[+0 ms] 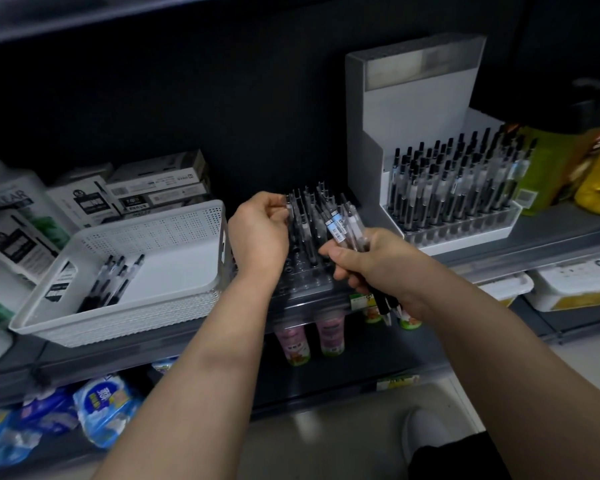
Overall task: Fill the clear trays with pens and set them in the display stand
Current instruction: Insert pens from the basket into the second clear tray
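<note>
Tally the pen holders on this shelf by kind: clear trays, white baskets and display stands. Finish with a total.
Clear trays: 2, the tray being filled and the full tray set in the stand
White basket: 1
Display stand: 1
Total: 4

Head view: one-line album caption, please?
Left hand pinches a pen in the clear tray; right hand grips more pens.
</note>
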